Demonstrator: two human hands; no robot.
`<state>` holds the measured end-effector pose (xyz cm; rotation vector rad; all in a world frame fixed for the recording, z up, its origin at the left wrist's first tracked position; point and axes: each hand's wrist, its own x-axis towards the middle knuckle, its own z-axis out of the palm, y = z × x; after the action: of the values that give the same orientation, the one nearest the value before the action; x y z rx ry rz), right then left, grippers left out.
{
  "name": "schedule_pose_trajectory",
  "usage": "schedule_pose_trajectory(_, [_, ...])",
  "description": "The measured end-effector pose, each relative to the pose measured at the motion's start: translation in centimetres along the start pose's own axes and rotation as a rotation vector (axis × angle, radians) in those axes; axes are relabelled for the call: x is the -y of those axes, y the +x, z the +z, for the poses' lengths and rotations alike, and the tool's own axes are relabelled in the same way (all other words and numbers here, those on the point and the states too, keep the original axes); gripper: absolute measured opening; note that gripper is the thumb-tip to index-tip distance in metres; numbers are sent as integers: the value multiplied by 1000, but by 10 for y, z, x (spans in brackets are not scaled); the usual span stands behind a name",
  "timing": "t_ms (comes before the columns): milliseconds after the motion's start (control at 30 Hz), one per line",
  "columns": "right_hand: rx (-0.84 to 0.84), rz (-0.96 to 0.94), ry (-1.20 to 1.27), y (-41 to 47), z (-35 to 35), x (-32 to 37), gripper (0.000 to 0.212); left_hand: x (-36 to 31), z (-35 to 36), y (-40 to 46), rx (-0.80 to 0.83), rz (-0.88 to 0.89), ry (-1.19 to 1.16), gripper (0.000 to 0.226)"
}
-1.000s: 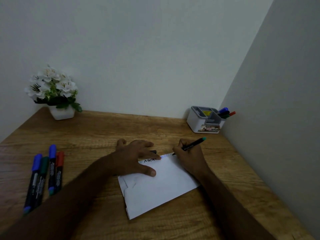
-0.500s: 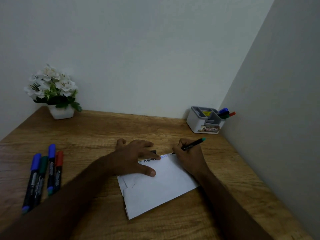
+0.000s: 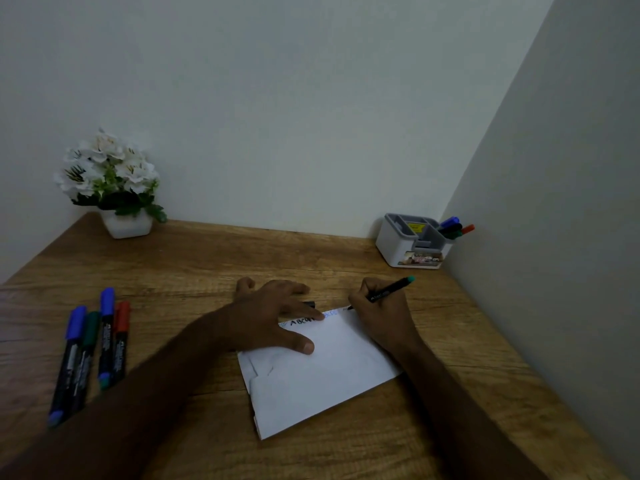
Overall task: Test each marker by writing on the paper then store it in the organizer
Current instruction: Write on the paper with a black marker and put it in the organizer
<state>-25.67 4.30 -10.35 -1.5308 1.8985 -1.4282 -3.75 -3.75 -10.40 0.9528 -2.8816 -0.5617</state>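
Paper: black handwritten letters "ABC" are showing along its far edge, followed by faint blue letters too blurred to read. Print on the markers left of the paper and the organizer's labels is staying illegible.

Right hand grips a teal-ended marker, tip at the far edge of the paper; left hand presses the paper flat. Four markers lie at left; organizer stands at the far right corner.
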Motion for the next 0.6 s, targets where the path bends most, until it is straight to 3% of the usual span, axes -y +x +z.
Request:
schedule_pose_trajectory(433, [-35,8,39,1,-1,-1,24,2,1,0,-8,16,6,94])
schedule_pose_trajectory(600, [-14,17,4,1,-1,-1,23,0,0,-2,-1,5,0,77])
